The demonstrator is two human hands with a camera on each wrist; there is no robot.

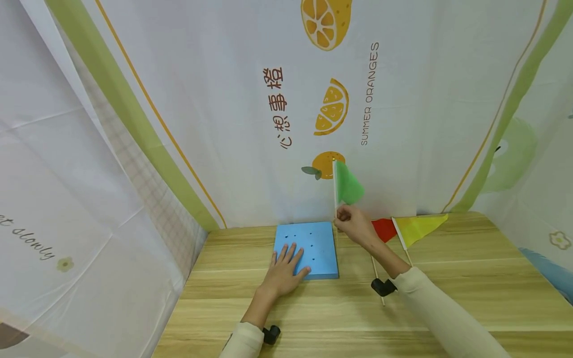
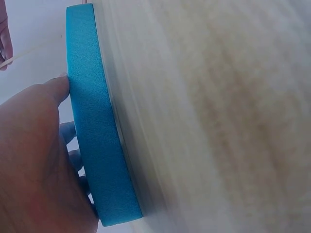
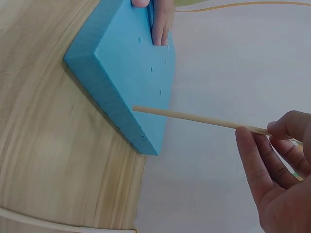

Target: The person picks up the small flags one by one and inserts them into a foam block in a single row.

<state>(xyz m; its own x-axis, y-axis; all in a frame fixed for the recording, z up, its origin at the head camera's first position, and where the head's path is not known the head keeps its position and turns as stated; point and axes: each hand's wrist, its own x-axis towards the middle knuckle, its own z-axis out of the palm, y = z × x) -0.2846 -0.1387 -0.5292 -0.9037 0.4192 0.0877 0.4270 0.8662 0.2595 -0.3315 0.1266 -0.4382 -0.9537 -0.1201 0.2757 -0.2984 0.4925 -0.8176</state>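
Three flags show. The green flag (image 1: 349,184) is raised near the far right corner of one blue block (image 1: 324,253), the right hand's (image 1: 355,226) grip pinching its stick. The left hand (image 1: 283,276) presses the block, fingers spread; five holes show. The block's far edge sits just beside a hanging cloth (image 1: 224,99); tabletop (image 1: 340,323) extends left, right and nearer. Rightward lie the red flag (image 1: 384,229) and yellow flag (image 1: 421,229), partly behind the right forearm.

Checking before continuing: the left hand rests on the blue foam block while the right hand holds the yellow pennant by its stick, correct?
No: the head view shows the right hand holding the green pennant by its stick, not the yellow one.
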